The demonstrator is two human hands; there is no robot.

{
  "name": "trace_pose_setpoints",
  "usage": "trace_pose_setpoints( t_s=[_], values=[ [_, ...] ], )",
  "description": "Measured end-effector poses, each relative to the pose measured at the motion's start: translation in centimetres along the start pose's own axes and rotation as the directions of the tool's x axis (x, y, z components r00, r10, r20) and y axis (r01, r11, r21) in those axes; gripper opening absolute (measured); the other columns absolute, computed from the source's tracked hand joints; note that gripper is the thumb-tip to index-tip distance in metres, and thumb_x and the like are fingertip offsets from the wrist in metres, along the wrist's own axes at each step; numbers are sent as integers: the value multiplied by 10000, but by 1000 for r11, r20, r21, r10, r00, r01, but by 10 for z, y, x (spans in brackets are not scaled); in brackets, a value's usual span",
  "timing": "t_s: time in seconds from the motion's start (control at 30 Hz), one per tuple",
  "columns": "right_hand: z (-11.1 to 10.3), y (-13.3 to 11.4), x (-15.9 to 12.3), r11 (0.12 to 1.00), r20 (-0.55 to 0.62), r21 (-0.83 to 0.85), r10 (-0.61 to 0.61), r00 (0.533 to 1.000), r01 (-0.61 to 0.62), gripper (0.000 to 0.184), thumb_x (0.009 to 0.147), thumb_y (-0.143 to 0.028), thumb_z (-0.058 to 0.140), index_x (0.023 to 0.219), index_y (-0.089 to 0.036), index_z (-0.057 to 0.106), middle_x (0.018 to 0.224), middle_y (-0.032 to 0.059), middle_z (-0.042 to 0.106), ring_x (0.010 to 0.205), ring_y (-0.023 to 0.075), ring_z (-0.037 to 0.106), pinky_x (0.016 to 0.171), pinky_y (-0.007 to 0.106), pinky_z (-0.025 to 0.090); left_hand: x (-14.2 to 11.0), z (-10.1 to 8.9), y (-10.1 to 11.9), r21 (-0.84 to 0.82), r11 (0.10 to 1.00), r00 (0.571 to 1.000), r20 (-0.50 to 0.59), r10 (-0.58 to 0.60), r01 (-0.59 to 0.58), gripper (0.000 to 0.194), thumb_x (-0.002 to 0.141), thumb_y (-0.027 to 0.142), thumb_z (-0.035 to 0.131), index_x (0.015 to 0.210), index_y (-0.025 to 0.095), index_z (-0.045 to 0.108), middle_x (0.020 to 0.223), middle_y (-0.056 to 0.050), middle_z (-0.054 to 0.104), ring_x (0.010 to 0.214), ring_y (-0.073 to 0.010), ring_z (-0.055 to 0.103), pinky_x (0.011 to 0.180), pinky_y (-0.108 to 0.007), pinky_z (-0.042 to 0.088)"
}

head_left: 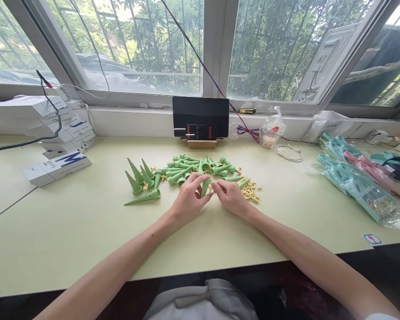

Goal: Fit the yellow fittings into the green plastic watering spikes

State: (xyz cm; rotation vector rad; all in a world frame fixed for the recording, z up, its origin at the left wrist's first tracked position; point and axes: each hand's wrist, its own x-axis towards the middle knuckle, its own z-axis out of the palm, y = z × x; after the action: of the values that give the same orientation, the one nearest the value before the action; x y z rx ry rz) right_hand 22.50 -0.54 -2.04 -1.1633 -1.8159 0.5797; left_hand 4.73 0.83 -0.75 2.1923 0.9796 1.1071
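My left hand (189,198) is closed around a green plastic plant-watering spike (205,187), its fingers wrapped about the cone near the middle of the table. Close on its right, my right hand (231,195) pinches a small yellow plastic valve (211,189) against the spike's side; the fingertips partly hide it. Behind both hands lies a loose pile of green spikes (183,168). Beside my right hand is a heap of yellow valves (250,192). To the left, several spikes (136,175) stand upright on their wide ends, with one more spike (143,197) lying in front.
White boxes (65,129) are stacked at the left. A phone (201,132) leans on a dark tablet (200,111) at the back. A plastic bag (272,130) and a white cable (288,153) lie behind on the right, with bagged blue and pink items (360,178) farther right.
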Motion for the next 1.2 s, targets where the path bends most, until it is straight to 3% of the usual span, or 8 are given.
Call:
trace_pose_setpoints(
  t_s=[0.2,0.4,0.63,0.87,0.97,1.1,1.2],
  values=[
    [-1,-1,-1,999,57,7,-34,998,34,330,940,-377,529,681,-187,453,579,-45,419,535,98,347,521,248,273,0,0,-1,21,1000,1000,-9,2,-2,336,845,187,616,1179,223,600,1083,-45,536,647,-58,491,485,-160,503],
    [0,2,-1,999,52,-19,-47,998,48,409,977,-376,464,623,-192,374,543,-53,335,519,95,287,508,254,236,0,0,-1,15,1000,1000,-6,9,-9,340,850,203,619,1188,225,597,1086,-48,536,640,-56,493,483,-163,510],
    [0,2,0,1000,80,-15,-6,997,7,510,1017,-444,376,593,-180,481,524,-20,481,503,105,416,536,250,314,0,0,-1,-2,1000,1000,9,13,-13,355,843,203,633,1195,229,593,1114,-49,535,639,-55,492,501,-178,531],
    [1,3,0,1000,82,-11,17,997,-16,577,1023,-473,343,540,-182,463,507,-9,495,487,109,442,539,260,326,1,0,-1,-18,1000,1000,18,12,-12,361,846,218,643,1203,232,591,1123,-50,533,637,-54,492,506,-180,536],
    [1,0,0,1000,35,-28,-2,999,3,496,1012,-443,390,609,-182,511,541,-17,491,507,111,426,531,261,322,1,0,0,-3,1000,1000,4,9,-9,351,846,220,641,1194,231,595,1115,-48,537,647,-59,498,496,-174,525],
    [-1,-5,1,1000,-25,3,-25,999,25,213,930,-378,565,857,-181,598,712,-2,594,595,124,516,562,250,406,0,0,0,18,1000,1000,-25,-18,18,342,849,198,623,1189,231,602,1114,-48,540,636,-56,500,508,-179,525],
    [-1,-7,1,999,-34,49,-14,999,16,176,895,-344,607,967,-185,586,832,25,635,649,137,587,573,254,459,0,0,-1,25,999,999,-27,-36,37,350,848,203,630,1196,238,606,1123,-51,543,638,-59,507,534,-192,537]
  ],
)
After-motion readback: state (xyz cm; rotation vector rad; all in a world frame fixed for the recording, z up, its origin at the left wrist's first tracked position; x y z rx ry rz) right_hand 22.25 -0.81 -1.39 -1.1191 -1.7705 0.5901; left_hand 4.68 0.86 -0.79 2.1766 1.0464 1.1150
